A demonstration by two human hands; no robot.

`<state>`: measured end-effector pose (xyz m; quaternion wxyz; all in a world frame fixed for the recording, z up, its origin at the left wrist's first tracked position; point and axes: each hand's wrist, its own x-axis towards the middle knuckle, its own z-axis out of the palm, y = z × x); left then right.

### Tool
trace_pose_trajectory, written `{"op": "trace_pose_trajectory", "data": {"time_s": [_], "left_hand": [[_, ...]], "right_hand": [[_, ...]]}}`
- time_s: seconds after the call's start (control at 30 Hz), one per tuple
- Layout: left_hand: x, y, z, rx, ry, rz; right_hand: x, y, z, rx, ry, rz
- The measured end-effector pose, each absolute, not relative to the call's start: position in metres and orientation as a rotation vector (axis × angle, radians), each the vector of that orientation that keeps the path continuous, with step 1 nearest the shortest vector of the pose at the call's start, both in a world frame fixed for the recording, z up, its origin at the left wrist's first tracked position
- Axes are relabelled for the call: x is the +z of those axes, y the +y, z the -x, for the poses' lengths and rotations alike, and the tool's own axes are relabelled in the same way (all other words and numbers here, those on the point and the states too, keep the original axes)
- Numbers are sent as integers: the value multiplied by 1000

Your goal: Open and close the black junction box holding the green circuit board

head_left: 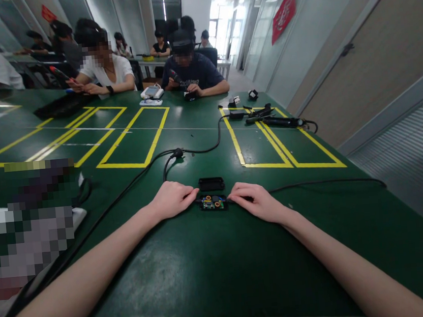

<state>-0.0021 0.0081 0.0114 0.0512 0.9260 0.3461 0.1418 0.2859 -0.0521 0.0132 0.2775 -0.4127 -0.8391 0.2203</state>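
On the green table lies an opened black power adapter case with its circuit board point(213, 203) showing; coils and small coloured parts are visible. Just behind it rests the separate black case half point(211, 183), hollow side up. My left hand point(175, 199) is closed in a pinch at the adapter's left end, on the short black cable end there. At the opposite end, my right hand point(256, 201) pinches the black cable point(324, 182) that runs off to the right. The fingertips partly hide both cable ends.
A black cable with a plug point(178, 153) crosses the table behind my left hand. Yellow tape outlines point(267, 165) mark the table; black tools point(282, 121) and a small black box point(237, 114) lie at back right. Several people point(192, 66) sit beyond. Blurred items lie at left.
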Motion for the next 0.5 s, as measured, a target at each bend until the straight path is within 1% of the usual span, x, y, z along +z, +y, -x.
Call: {"op": "trace_pose_trajectory", "data": {"time_s": [0.17,0.3,0.37,0.5], "left_hand": [[11,8,1,439,1043,-2812],[9,6,-1,451,1092,-2817],[9,5,-3,454,1110,-2828],[8,2,-6,457,1111,-2870]], "right_hand": [[18,-52,-288,724,-2253,1100],[18,-52,-288,719,-2250,1099],[16,-52,-286,666,-2259,1097],[11,-51,-281,443,-2303,1034]]}}
